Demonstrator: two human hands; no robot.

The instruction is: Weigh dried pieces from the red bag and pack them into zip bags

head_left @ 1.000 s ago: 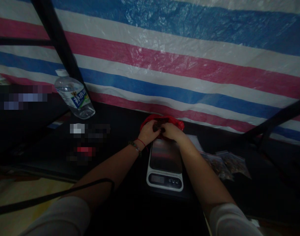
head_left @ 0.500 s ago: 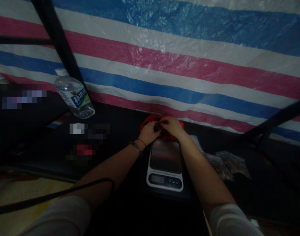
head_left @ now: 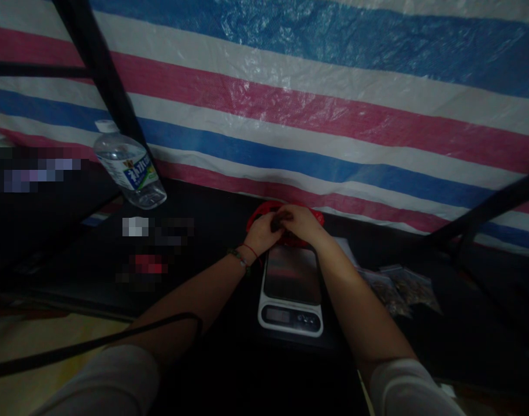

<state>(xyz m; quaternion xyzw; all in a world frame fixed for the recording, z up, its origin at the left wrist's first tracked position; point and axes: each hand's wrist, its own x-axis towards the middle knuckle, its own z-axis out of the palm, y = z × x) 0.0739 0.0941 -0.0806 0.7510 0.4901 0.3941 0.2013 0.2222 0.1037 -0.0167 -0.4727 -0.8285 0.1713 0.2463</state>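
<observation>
Left hand point(head_left: 262, 233) and right hand point(head_left: 302, 222) meet at the mouth of a crumpled, shiny red plastic bag point(head_left: 267, 207), their fingers curled in close to each other around dark brown pieces point(head_left: 280, 221). Whether either hand is clamped on a piece or only sorting through them, I cannot tell: the fingertips are in shadow and partly hidden. The red plastic bag sits on the black table point(head_left: 203, 216), just beyond a white kitchen scale with a dark, reflective square plate point(head_left: 292, 277); the hands are past the plate's far edge. The scale's small grey display point(head_left: 278, 315) is too dim to read.

Judging by how things lie, the work is part-way along. To the right of the right forearm, two clear zip-top plastic bags with brownish contents, the nearer one point(head_left: 385, 293) and the farther one point(head_left: 418, 288), look like finished portions. A pale, flat sheet or pouch point(head_left: 344, 249), half hidden by that forearm, may be one not yet filled. The dark pieces at the red plastic bag seem to be what is left to handle; how many portions remain does not show.

Farther left stands a clear plastic bottle with a blue-and-white label point(head_left: 132, 164), beneath the striped red, white and blue plastic sheeting point(head_left: 290, 110).
</observation>
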